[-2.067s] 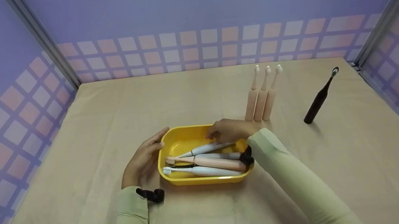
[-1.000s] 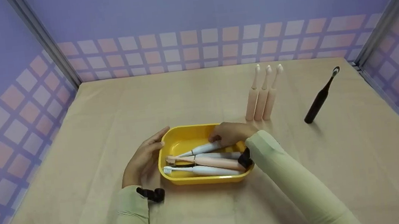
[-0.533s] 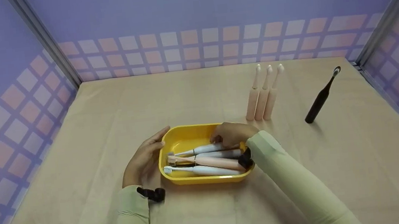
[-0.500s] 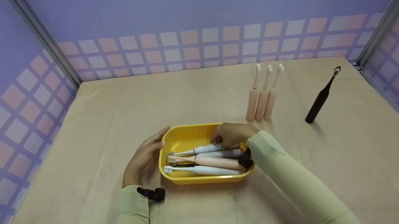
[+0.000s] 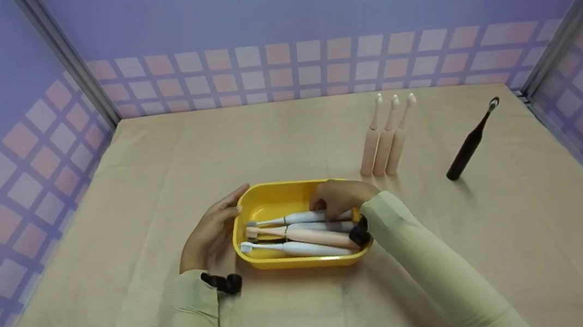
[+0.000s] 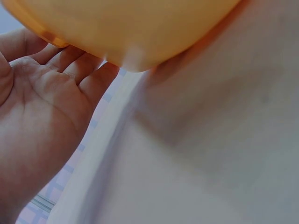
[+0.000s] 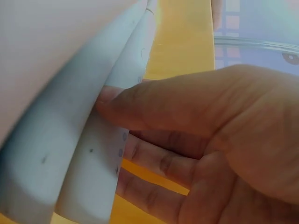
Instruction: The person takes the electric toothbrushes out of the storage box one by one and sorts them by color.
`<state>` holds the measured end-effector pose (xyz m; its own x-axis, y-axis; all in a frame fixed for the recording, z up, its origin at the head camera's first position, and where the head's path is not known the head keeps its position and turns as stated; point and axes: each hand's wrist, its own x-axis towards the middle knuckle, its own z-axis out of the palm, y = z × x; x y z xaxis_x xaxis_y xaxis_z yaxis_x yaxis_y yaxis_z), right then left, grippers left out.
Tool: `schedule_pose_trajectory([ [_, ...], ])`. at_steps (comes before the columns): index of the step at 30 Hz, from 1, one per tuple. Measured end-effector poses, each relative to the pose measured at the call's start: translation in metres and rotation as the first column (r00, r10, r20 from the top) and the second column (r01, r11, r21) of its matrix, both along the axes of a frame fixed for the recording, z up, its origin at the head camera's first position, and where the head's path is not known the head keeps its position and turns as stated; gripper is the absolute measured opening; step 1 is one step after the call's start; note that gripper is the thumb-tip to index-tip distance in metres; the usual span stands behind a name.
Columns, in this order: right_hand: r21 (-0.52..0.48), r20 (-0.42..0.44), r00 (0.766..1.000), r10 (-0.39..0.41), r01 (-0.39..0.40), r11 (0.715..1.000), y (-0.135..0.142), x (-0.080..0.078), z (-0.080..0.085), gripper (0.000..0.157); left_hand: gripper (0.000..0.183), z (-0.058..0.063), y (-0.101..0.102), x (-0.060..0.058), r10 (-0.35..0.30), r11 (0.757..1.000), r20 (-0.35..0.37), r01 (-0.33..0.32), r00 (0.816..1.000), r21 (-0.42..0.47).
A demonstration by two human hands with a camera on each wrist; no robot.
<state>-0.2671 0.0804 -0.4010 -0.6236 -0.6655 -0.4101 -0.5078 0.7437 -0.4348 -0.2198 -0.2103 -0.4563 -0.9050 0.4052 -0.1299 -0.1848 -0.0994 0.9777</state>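
Observation:
My left hand (image 5: 209, 234) holds the left end of a yellow plastic bin (image 5: 303, 263), thumb at the rim and fingers along its outer wall. Inside the bin, my right hand (image 5: 343, 196) pinches the handle of the rearmost white electric toothbrush (image 5: 300, 217). The right wrist view shows the thumb on one side of that white handle (image 7: 91, 158) and fingers on the other. In front of it lie another white toothbrush (image 5: 334, 226), a pink one (image 5: 319, 236) and a further white one (image 5: 312, 249). Part of something dark (image 5: 270, 241) shows beneath the pink one.
Three pink electric toothbrushes (image 5: 382, 152) stand upright side by side behind the bin, to the right. Farther right stands a black electric toothbrush (image 5: 466, 153). Purple walls with a tile pattern (image 5: 280, 71) enclose the cloth-covered table (image 5: 223, 144) at the back and sides.
The rearmost white toothbrush, pinched in my right hand, has gone from slanting up to the right to lying almost level in the bin. My left hand keeps its place on the bin.

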Motion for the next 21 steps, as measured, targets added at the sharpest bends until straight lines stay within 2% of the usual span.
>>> schedule_pose_trajectory([
  [5, 0.041, -0.011, 1.000, -0.020, 0.020, 0.999, -0.001, 0.002, 0.004, 0.036, 0.057, -0.001, 0.000, -0.001, 0.007, 1.000, -0.001, -0.007, 1.000, -0.004],
  [11, 0.067, 0.004, 0.999, -0.042, 0.042, 0.997, 0.004, 0.003, 0.008, 0.035, 0.057, -0.001, 0.000, -0.001, -0.001, 1.000, -0.001, 0.001, 1.000, 0.009],
  [16, 0.022, 0.001, 1.000, -0.026, 0.026, 0.999, 0.012, 0.004, 0.013, 0.035, 0.057, 0.000, 0.000, 0.000, -0.006, 0.999, 0.022, 0.005, 1.000, 0.038],
  [21, -0.071, -0.049, 0.998, 0.027, -0.030, 0.997, 0.020, 0.004, 0.015, 0.036, 0.059, 0.000, -0.001, -0.001, -0.016, 1.000, -0.021, 0.015, 1.000, -0.014],
])
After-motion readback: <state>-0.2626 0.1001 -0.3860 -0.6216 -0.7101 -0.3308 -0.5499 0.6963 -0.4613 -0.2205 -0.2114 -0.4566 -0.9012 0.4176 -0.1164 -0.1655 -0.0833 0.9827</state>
